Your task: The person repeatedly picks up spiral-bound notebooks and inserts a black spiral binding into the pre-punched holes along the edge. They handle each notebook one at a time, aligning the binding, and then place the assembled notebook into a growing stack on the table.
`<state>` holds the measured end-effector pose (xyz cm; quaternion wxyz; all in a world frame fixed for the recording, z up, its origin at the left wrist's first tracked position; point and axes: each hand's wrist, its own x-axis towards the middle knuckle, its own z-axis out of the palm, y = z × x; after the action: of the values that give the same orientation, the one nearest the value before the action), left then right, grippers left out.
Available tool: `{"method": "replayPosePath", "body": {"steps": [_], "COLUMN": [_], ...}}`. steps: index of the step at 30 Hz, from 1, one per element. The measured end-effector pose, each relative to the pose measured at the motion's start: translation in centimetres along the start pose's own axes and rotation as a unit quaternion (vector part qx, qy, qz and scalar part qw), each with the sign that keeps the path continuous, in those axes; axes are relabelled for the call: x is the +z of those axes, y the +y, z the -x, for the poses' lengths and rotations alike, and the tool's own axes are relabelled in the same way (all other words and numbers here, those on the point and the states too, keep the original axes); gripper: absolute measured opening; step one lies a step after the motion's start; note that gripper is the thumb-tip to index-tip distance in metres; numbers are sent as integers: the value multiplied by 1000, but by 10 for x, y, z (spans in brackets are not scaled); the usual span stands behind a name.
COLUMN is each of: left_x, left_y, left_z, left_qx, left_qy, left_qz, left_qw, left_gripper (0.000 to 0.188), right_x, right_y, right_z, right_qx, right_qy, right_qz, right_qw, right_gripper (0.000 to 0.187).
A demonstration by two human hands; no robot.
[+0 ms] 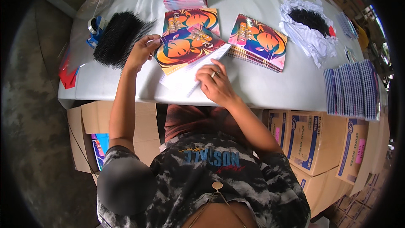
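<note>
- Pinching the illustrated cover (pixel 178 50) at its left edge with the left hand (pixel 142 52), thumb and fingers closed together, a bit left of frame centre. Probably gripped there to keep it tilted up off the sheets.
- Resting the right hand (pixel 214 82) at the lined pages (pixel 183 85) under that cover, fingers half curled. Likely steadying them; can't tell if actually gripping any.
- Can see a matching notebook (pixel 197 18) just behind, upper centre, plus a notebook pile (pixel 263 38) right of centre. Seemingly placed for easy reach.
- Got black coils (pixel 118 38) upper left beside a blue tape dispenser (pixel 98 28), and more inside a crumpled white wrapping (pixel 291 38), upper right, maybe bundled to stop tangling.
- Also on the table (pixel 249 88): stacked notebooks (pixel 352 90), right edge, lined up neatly, presumably to save space.
- Labels: fancy lettering on the covers, blue printed panels and pink stickers on the cartons (pixel 303 143), lower right, and upside-down lettering across the shirt (pixel 211 157), bottom centre.
</note>
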<state>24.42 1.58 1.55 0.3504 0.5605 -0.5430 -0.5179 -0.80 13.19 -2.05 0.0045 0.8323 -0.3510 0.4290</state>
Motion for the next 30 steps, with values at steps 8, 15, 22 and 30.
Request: {"method": "replayPosePath", "body": {"steps": [8, 15, 22, 30], "left_x": [-8, -32, 120, 124], "left_y": [-24, 19, -12, -14], "left_z": [45, 59, 37, 36], "left_qx": [123, 181, 273, 253], "left_qy": [108, -13, -4, -23], "left_qz": [19, 42, -364, -336], "left_qw": [986, 983, 891, 907], "left_gripper": [43, 10, 38, 61], "right_x": [-19, -55, -74, -64], "right_y": [-14, 12, 50, -37], "right_z": [48, 60, 50, 95], "right_qx": [52, 174, 266, 107], "right_qy": [-33, -69, -21, -185], "right_qz": [-51, -211, -135, 50], "right_qw": [997, 959, 954, 976], "right_gripper": [16, 14, 42, 57]}}
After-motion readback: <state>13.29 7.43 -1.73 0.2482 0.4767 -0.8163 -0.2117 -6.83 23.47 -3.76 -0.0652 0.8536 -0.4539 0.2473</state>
